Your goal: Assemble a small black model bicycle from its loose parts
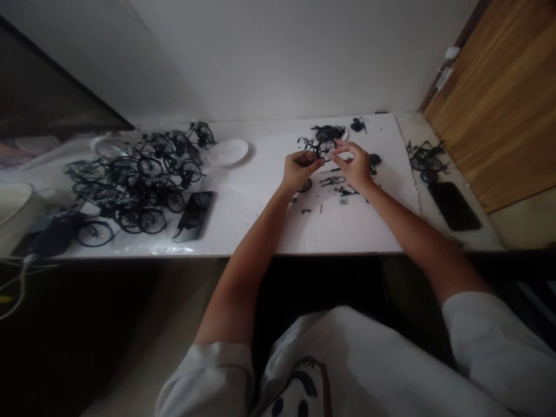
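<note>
Between my two hands, just over the white board (pixel 260 191), is a small black model bicycle (pixel 309 152) with silvery handlebars. My left hand (pixel 299 168) is closed around its frame, near the handlebar end. The fingers of my right hand (pixel 353 163) pinch a spoked wheel (pixel 325 149) at the other end of the bicycle. How the wheel sits against the frame is too small to make out. Below my hands lie loose black parts, among them a frame-like piece (pixel 332 180) and a small bent piece (pixel 306 211). Another wheel (pixel 305 185) is partly hidden by my left wrist.
A large heap of black model bicycles (pixel 139 174) stands at the left, by a white plate (pixel 229 152) and a phone (pixel 194 215). More black parts (pixel 329 132) lie behind my hands. At the right are another phone (pixel 454 205) and bicycle parts (pixel 428 157).
</note>
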The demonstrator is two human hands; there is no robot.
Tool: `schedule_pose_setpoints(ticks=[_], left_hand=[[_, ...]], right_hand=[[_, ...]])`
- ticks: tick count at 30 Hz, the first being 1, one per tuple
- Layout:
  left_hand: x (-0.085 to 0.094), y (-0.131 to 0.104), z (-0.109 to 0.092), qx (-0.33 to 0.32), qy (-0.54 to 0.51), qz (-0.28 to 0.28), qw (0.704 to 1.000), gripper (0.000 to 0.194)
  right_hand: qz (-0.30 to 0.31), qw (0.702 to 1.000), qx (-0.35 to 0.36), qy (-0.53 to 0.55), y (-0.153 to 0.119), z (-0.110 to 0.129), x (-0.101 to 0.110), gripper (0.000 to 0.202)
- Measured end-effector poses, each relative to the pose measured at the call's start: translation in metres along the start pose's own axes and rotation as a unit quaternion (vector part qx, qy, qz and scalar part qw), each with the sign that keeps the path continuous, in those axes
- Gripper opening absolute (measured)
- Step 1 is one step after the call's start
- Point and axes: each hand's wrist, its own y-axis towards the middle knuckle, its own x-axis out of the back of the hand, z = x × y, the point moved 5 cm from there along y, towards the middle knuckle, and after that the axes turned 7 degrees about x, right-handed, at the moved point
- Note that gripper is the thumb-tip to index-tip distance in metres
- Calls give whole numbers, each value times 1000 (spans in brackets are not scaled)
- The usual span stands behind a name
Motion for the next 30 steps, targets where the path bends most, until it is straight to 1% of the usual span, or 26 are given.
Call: schedule_pose_setpoints(ticks=[6,11,17,21,24,27,30], left_hand=[[2,2,2,-20,37,-20,999,39],[2,0,2,-37,79,-26,996,31],[-1,-3,-4,-37,97,-24,994,35],[-3,-3,-4,-38,94,-14,995,35],[-4,-3,-3,-47,100,-12,994,32],[-3,-3,-1,-51,111,-15,992,31],[-2,-1,2,-54,109,-20,992,31]], right_hand=[[13,1000,15,-16,-1,-5,-1,22],[8,1000,19,-12,-1,-6,0,22],[-7,999,19,-27,-1,-5,0,31],[-13,998,37,-48,1,-8,0,39],[2,997,56,-59,3,-9,-1,51],[23,996,56,-61,3,-11,-2,63],[31,996,59,-61,3,-13,-3,63]])
